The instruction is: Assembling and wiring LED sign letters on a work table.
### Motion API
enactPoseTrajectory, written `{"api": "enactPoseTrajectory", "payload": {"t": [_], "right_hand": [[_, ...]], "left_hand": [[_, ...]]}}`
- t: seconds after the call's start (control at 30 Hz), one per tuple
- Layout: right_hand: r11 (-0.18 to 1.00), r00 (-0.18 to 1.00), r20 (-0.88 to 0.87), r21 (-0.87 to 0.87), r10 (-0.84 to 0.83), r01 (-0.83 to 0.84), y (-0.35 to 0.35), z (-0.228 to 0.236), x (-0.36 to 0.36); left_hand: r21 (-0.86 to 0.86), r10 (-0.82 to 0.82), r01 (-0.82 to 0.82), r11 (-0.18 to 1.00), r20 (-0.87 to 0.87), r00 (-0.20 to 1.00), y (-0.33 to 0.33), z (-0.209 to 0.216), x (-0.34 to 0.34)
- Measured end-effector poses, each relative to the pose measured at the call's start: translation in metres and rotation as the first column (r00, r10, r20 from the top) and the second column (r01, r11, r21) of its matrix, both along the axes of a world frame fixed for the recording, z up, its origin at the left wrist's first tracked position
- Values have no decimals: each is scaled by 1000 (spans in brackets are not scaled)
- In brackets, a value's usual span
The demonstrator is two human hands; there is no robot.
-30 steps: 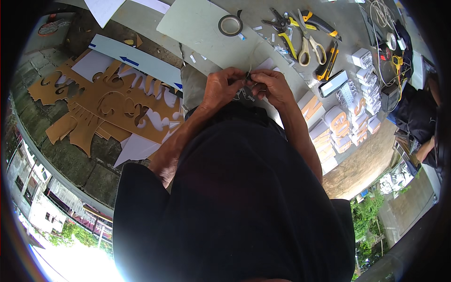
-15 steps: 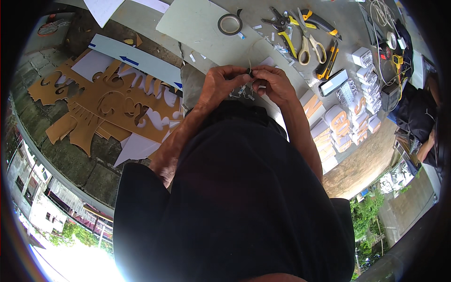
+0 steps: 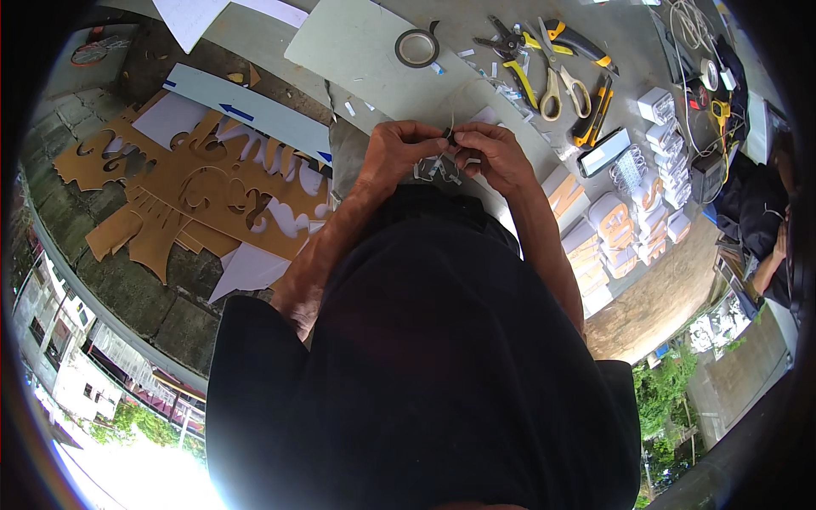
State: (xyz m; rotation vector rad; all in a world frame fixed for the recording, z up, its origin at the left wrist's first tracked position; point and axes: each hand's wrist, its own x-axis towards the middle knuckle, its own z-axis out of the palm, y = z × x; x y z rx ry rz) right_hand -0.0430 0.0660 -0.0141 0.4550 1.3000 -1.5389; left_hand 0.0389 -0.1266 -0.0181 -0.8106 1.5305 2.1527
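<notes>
My left hand (image 3: 396,153) and my right hand (image 3: 496,156) meet at the table's near edge, both closed in a pinch. Between their fingertips is a small black piece (image 3: 449,133) that looks like tape. A thin pale wire (image 3: 452,116) sticks up from it. Below my fingers dangle several small white pieces on thin wires (image 3: 437,170), partly hidden by my hands. Beyond them, a roll of black tape (image 3: 416,48) lies on a pale board (image 3: 357,51), its loose end sticking up. The fingers hide how the wire and black piece join.
Right of the board lie wire strippers (image 3: 516,72), scissors (image 3: 563,85), a yellow-black cutter (image 3: 593,110) and a phone (image 3: 603,151). White block letters (image 3: 614,223) stand at right. Cut brown sheets (image 3: 191,195) lie at left. Another person's arm (image 3: 772,268) shows at far right.
My fingers have shifted slightly around the small black piece, and more of it shows between them. The whole view has moved a little; the tools and sheets lie as before.
</notes>
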Motion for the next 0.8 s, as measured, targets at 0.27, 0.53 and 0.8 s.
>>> {"api": "enactPoseTrajectory", "payload": {"t": [0.27, 0.53, 0.8], "right_hand": [[1000, 1000, -16, -11, 8, -8, 1, -1, 3], [998, 994, -97, -38, 56, -59, 0, 6, 11], [933, 948, -127, -180, 291, -311, 18, 28, 3]], "left_hand": [[9, -43, 43, 999, 37, 998, -5, 3, -2], [-93, -85, 85, 992, 3, 996, -12, 9, -8], [-196, -343, 333, 922, -18, 939, -26, 39, -22]]}}
